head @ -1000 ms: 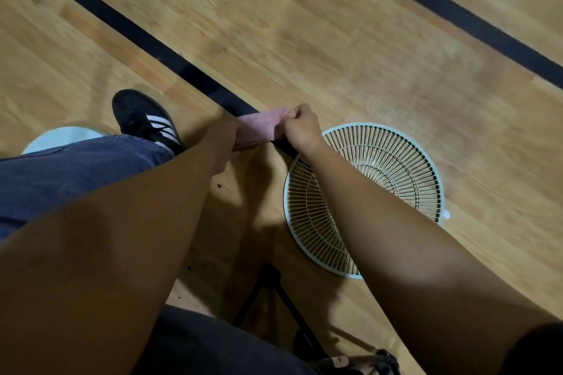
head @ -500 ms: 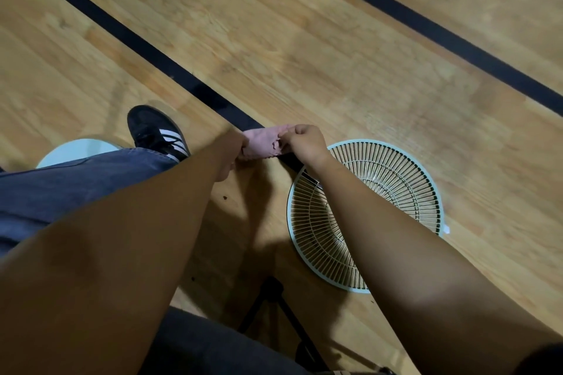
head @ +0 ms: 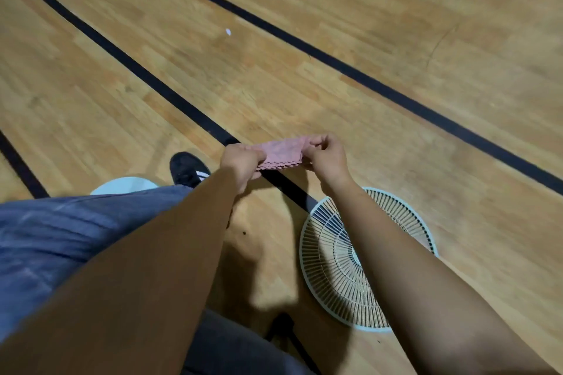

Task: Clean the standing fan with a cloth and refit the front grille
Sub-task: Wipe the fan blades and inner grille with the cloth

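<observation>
Grille (head: 350,253): 1, flat on the floor (head: 335,24) under your right forearm
Cloth (head: 281,151): 1, pink, folded
Hands: left hand (head: 242,161) and right hand (head: 327,155) each pinch an end, held above the floor
Risk: you could step on the grille and bend it, it's right by your feet

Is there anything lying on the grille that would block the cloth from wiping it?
Nothing visible lies on the grille. Both hands hold the cloth in the air beyond it; only the right forearm crosses above it.
</observation>
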A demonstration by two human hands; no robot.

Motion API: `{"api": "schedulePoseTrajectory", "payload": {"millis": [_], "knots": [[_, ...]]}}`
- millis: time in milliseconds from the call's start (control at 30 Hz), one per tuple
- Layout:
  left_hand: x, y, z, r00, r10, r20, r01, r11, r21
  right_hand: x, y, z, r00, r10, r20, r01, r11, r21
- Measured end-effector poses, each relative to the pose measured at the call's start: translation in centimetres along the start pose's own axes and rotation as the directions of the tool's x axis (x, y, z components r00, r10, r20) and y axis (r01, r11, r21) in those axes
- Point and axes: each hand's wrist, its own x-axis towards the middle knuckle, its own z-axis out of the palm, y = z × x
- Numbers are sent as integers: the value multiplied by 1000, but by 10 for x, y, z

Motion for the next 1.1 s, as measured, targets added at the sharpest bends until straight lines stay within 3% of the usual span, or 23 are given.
{"api": "schedulePoseTrajectory", "payload": {"millis": [267,433,600,700,867,1100], "knots": [[-49,62,-60,992,124,9,-123,990,-68,-44,-95,34,971,-238,-22,239,967,86],[-91,98,-119,979,202,-21,-203,979,-23,-83,-154,69,926,-361,108,352,931,97],[-141,122,-190,960,281,1,-279,953,122,-133,-212,109,811,-502,300,498,862,96],[-168,124,-229,923,378,-68,-374,925,58,-161,-237,134,735,-560,382,583,810,66],[-219,116,-284,803,580,-135,-592,802,-79,-210,-261,168,578,-601,552,678,730,85],[-269,95,-333,647,701,-300,-741,671,-32,-270,-281,208,380,-648,660,748,635,194]]}}
